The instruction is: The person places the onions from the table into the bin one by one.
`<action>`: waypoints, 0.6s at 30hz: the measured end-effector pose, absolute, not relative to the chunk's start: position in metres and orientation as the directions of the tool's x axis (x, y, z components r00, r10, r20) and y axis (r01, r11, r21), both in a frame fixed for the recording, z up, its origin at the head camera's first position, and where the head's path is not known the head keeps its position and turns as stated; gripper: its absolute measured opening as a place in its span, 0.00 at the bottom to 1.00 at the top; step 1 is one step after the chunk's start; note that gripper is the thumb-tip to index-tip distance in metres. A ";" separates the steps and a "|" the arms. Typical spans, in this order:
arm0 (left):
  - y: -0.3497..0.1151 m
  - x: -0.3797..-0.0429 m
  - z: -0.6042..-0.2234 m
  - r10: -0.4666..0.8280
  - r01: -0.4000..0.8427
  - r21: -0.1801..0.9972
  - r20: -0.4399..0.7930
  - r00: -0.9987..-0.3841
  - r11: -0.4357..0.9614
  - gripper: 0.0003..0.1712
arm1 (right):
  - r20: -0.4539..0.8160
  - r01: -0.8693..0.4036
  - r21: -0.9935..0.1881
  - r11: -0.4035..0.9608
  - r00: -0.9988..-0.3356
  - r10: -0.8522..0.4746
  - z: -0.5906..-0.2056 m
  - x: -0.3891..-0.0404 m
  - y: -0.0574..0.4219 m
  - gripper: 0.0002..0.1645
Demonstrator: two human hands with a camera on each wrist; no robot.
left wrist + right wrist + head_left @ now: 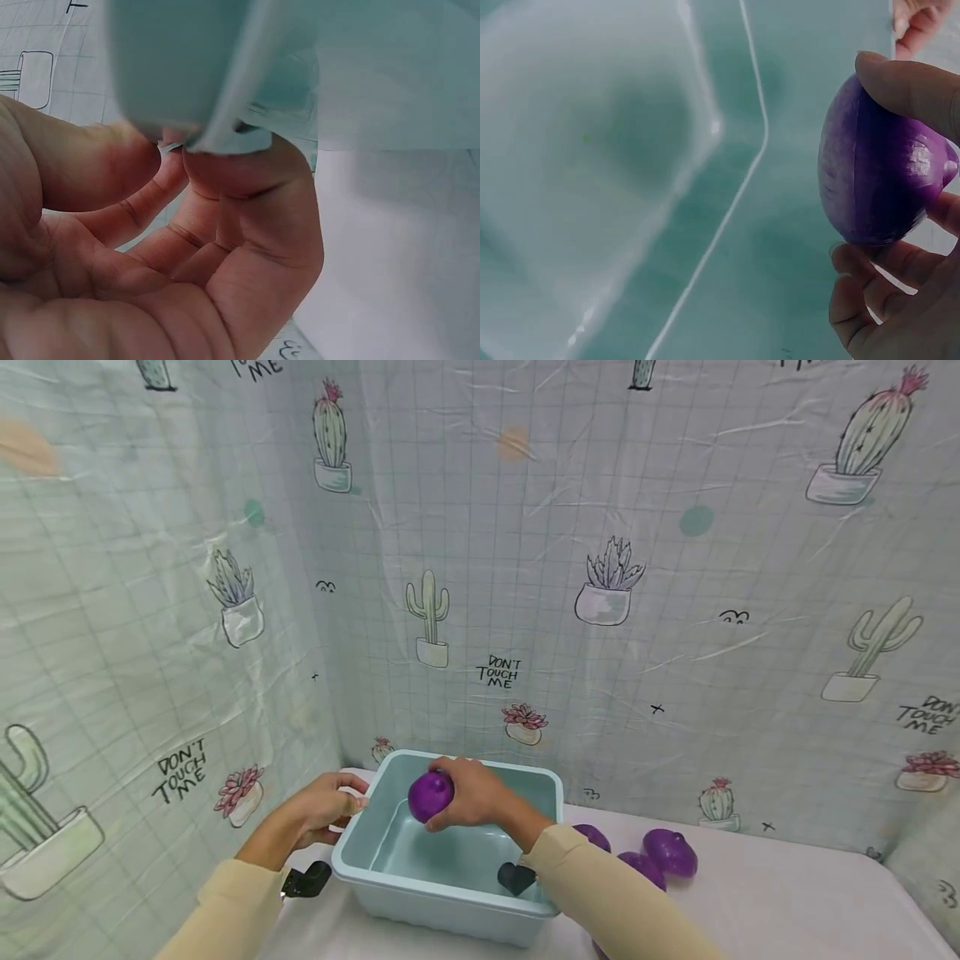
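Note:
A pale blue-green plastic basin (442, 902) stands on the white table. At its left rim is my left hand (322, 810); in the left wrist view the thumb and curled fingers (255, 225) pinch the rim. My right hand (474, 793) reaches over the basin and grips a glossy purple onion (429, 797) with a small nub at one end. The right wrist view shows the thumb (911, 90) across the onion's top and the other fingers beneath it. Below the onion, the basin's bare inside shows.
Several more purple onions (670, 853) lie on the table right of the basin, partly behind the right sleeve (600, 893). A black wrist device (306, 881) hangs below the left wrist. Cactus-printed sheeting (540, 635) hangs behind and to the left.

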State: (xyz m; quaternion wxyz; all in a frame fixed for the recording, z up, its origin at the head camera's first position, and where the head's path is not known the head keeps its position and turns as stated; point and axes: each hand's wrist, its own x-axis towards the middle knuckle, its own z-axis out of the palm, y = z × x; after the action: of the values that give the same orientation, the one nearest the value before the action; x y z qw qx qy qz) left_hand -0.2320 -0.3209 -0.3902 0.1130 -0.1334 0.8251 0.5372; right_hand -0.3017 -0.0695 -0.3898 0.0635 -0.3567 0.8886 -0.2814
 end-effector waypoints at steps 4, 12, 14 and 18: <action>-0.320 -0.232 -0.391 -0.102 -0.344 0.853 -0.331 -0.938 0.392 0.19 | 0.067 -0.593 -0.533 0.603 -0.740 -0.669 -0.395 -0.301 -0.075 0.46; -0.322 -0.231 -0.392 -0.109 -0.346 0.855 -0.330 -0.938 0.386 0.18 | 0.048 -0.594 -0.515 0.618 -0.740 -0.671 -0.403 -0.299 -0.084 0.46; -0.323 -0.230 -0.392 -0.110 -0.341 0.855 -0.325 -0.939 0.391 0.18 | 0.049 -0.601 -0.506 0.619 -0.737 -0.674 -0.405 -0.299 -0.086 0.46; -0.323 -0.230 -0.391 -0.106 -0.336 0.855 -0.321 -0.941 0.396 0.18 | 0.050 -0.615 -0.485 0.622 -0.729 -0.682 -0.408 -0.300 -0.088 0.46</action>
State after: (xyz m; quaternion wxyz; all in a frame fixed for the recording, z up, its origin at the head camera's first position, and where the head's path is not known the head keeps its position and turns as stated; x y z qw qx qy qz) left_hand -0.2297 -0.3233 -0.3913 0.1079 -0.1336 0.8284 0.5332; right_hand -0.3002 -0.0877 -0.4079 0.0697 -0.3612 0.8979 -0.2418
